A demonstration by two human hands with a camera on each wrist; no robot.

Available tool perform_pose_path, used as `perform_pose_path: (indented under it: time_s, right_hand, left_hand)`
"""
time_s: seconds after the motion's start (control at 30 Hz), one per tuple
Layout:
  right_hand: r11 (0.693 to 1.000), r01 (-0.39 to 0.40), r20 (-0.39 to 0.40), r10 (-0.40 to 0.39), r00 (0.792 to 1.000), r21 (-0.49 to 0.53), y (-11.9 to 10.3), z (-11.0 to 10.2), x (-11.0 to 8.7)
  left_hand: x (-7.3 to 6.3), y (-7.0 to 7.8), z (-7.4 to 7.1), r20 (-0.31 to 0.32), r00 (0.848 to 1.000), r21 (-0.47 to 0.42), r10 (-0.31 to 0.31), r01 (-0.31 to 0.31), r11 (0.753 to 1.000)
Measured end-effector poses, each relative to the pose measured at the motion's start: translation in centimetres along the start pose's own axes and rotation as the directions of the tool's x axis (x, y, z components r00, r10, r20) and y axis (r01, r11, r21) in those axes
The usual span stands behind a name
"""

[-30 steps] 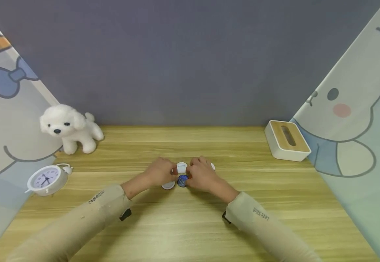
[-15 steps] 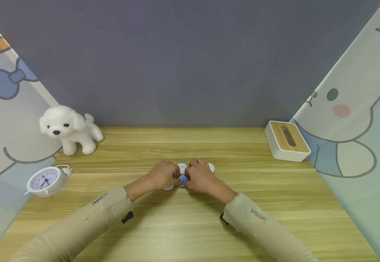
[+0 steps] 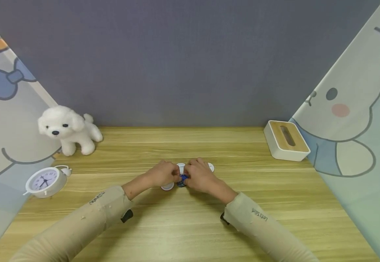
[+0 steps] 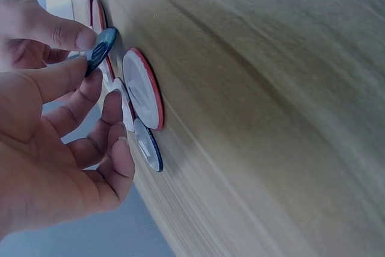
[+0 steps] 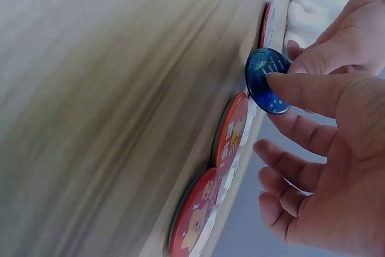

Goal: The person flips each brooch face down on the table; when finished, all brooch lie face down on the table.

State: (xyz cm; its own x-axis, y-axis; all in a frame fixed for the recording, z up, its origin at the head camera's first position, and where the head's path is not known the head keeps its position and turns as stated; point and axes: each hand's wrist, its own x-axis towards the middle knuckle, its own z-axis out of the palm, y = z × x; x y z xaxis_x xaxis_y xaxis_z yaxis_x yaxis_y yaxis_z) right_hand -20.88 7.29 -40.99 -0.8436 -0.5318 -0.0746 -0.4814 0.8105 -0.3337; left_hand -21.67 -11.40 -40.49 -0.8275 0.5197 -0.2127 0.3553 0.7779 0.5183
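A round blue badge is held up between the two hands, tilted and close over the table. My left hand pinches one edge with thumb and forefinger, its other fingers loosely bent in the left wrist view. From the opposite side my right hand grips it too, its thumb lying across the blue face in the right wrist view. Around the hands lie several more round badges, among them a white-faced one with a red rim, a smaller dark-rimmed one, an orange one and a red one.
On the wooden table a white plush dog stands at the back left, with a white alarm clock in front of it. A white tissue box with a wooden lid sits at the back right. A grey panel rises behind.
The blue badge, lying flatter between the hands a second ago, has been lifted and is now tilted. Both hands have shifted only slightly.
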Motion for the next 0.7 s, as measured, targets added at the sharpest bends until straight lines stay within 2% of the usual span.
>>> perform_pose_path:
  time_s: [0.27, 0.43, 0.7]
  right_hand:
    - [1.000, 0.017, -0.089, -0.017, 0.996, 0.000, -0.2, 0.1, -0.9]
    - [1.000, 0.027, -0.156, -0.025, 0.987, 0.013, -0.5, 0.0, -1.3]
    - [0.998, 0.047, -0.157, -0.052, 0.986, -0.032, -1.0, 0.5, -1.3]
  left_hand:
    - [0.3, 0.3, -0.3, 0.002, 1.000, -0.084, -0.019, 0.019, 0.996]
    - [0.2, 0.6, -0.9, 0.008, 0.998, -0.140, -0.061, 0.061, 0.988]
    - [0.3, 0.6, -1.0, 0.036, 0.992, -0.218, -0.124, 0.129, 0.967]
